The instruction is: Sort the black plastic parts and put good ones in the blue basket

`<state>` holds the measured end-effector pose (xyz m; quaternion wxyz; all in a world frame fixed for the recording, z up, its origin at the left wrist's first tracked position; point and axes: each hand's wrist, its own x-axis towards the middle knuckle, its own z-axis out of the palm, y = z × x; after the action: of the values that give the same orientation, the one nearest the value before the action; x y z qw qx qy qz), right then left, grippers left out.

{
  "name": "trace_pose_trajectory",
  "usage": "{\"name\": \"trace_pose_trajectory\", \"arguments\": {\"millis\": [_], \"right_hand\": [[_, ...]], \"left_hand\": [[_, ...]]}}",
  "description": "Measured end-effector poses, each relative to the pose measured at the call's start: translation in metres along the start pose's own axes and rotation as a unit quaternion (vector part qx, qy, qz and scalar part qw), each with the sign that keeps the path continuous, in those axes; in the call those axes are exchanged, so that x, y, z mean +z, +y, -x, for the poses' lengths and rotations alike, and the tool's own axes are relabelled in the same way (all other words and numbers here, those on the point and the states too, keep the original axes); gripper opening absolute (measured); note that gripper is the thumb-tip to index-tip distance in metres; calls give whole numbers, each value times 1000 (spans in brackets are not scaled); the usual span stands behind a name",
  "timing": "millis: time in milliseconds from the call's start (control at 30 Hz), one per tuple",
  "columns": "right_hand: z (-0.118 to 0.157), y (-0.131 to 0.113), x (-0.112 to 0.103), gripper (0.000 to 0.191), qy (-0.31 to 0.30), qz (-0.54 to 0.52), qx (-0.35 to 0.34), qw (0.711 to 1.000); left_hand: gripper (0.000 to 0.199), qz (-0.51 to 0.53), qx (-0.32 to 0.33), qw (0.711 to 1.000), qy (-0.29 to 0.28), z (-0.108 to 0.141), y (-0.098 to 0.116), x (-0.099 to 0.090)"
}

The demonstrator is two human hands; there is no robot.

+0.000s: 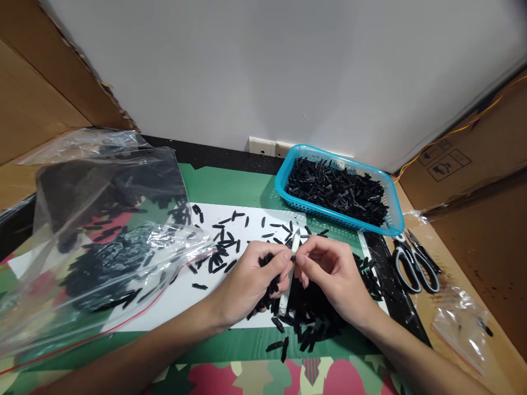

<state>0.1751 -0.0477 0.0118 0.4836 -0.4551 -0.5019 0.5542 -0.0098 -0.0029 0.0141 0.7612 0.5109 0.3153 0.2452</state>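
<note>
Both hands meet at frame centre: left hand [257,277] clutches black pieces [269,285], right hand [329,274] pinches a small white blade [295,244]. Risks, likely: cut fingertip, pieces spilling onto the lower-centre pile [313,318].

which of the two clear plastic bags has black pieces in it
The big clear bag left of the hands, with a red seal strip, holds heaps of black pieces. The small bag at the right, below the scissors, looks nearly empty.
</note>
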Motion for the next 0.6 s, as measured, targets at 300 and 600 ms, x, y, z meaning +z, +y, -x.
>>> {"name": "trace_pose_trajectory", "arguments": {"millis": [300, 600], "right_hand": [[0, 5, -1, 30, 6, -20, 24, 999], [1, 0, -3, 14, 8, 83, -32, 996]], "left_hand": [[52, -12, 9, 1000, -9, 0, -2, 0], [47, 33, -89, 994, 45, 1, 1, 0]]}}
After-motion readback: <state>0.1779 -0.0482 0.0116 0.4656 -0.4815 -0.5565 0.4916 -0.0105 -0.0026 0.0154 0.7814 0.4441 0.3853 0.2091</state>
